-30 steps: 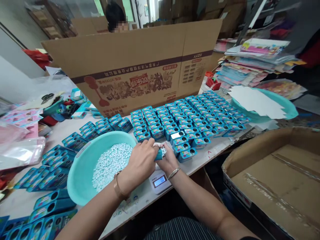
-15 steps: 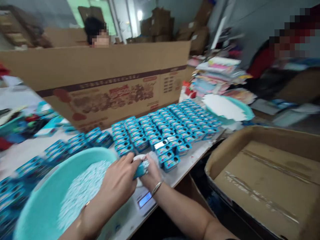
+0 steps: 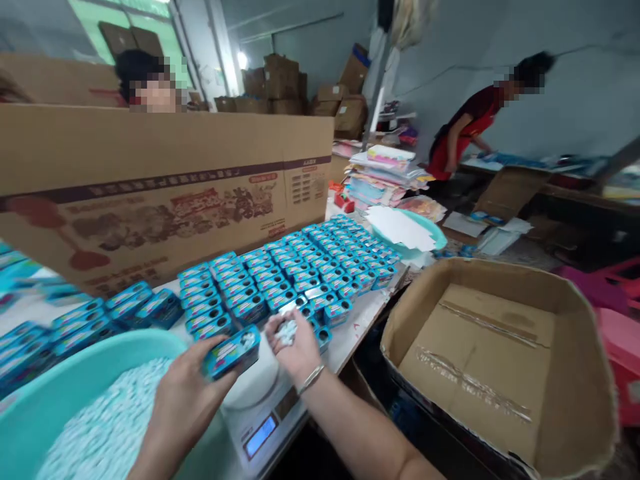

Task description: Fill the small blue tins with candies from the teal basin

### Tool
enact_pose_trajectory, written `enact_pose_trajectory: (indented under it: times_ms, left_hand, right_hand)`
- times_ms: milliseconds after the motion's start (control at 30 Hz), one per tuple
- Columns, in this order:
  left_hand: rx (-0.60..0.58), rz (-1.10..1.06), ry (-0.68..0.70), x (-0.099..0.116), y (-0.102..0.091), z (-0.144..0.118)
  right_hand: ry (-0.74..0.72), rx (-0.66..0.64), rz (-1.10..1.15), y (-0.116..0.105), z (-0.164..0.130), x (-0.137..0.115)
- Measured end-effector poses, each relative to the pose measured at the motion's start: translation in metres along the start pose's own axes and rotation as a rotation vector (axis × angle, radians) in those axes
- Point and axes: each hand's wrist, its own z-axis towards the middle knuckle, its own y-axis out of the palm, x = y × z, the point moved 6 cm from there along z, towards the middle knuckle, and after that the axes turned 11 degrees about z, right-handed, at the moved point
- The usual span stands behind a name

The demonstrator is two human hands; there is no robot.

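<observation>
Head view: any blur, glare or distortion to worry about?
Head view: soft motion blur overall, worst on the basin and tins at the left edge; the left hand and its tin are readable, the print is not. Wide-angle bend shows on the carton rim. Blown-out lamp glare at the back; the scale display is lit but unreadable.

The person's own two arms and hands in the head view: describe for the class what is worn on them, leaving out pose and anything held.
Both forearms are bare, with no sleeves in view and no gloves. The right hand has a thin silver-coloured bangle at the wrist. The left hand shows nothing worn in this picture; its wrist lies at the bottom edge. No rings can be made out on the fingers.
</observation>
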Motion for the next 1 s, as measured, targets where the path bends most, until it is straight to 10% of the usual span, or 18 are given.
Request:
enact_pose_trajectory:
  times_ms: [333, 667, 1000]
  left_hand:
    - [-0.119, 0.145, -0.084, -0.005, 0.055, -0.004]
    - [0.265, 0.098, -0.101, -0.020, -0.037, -0.037]
    - [0.239, 0.066, -0.115, -0.039, -0.019, -0.056]
  right_hand:
    - [0.023, -0.081, 0.063, 0.004, -0.007, -0.045]
    - [-0.047, -0.092, -0.004, 0.006, -0.007, -0.056]
    - [0.000, -0.152, -0.062, 0.011, -0.006, -0.045]
